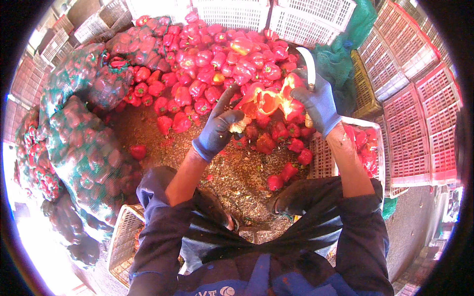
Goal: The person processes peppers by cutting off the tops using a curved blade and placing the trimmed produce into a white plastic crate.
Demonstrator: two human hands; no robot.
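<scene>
Coring seems in hand: the left hand [217,129], one finger extended, pinches a pale seed core [240,125]; rightward, the opened red pepper [267,102] is held by the right hand [318,101], its fingers also closed around a knife [310,69]. Next probably calls for dropping the core.

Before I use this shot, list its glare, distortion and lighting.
In the head view, white glare washes out the lower-left edge near the net sacks; in the head view, stacked crates at right lean and curve toward the black rim; in the head view, the opened pepper is brightly lit, while the trousers look darker.
</scene>
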